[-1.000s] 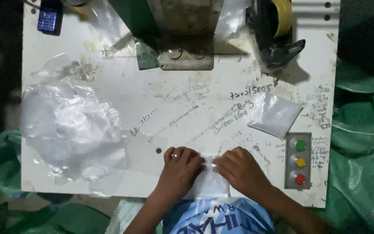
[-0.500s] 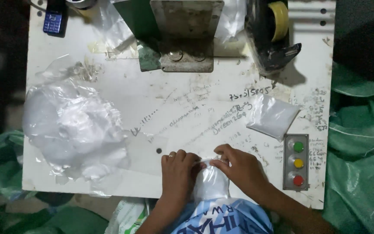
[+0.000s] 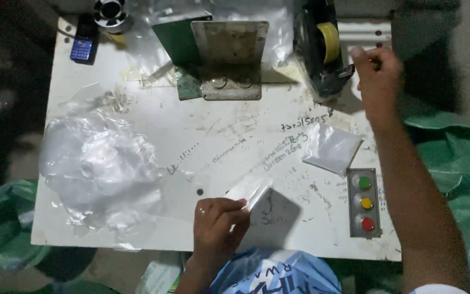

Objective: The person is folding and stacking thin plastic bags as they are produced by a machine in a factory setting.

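Observation:
My left hand [image 3: 217,219] pinches a small clear plastic packet [image 3: 253,191] and holds it just above the white table [image 3: 229,136] near its front edge. My right hand [image 3: 377,76] is stretched out to the far right corner, its fingers closed around the tape end at the black tape dispenser [image 3: 322,49] with its yellow roll. Another small white packet [image 3: 332,147] lies flat on the table between the two hands, touching neither.
A crumpled heap of clear plastic bags [image 3: 96,169] lies at the left. A metal bracket [image 3: 229,57] stands at the back centre, a blue phone [image 3: 84,46] at the back left. A panel with green, yellow and red buttons [image 3: 364,201] sits at the right. Green sacking surrounds the table.
Both hands were folding the packet at the front edge. Now my left hand alone holds it up, and my right hand has moved away to the tape dispenser at the back right.

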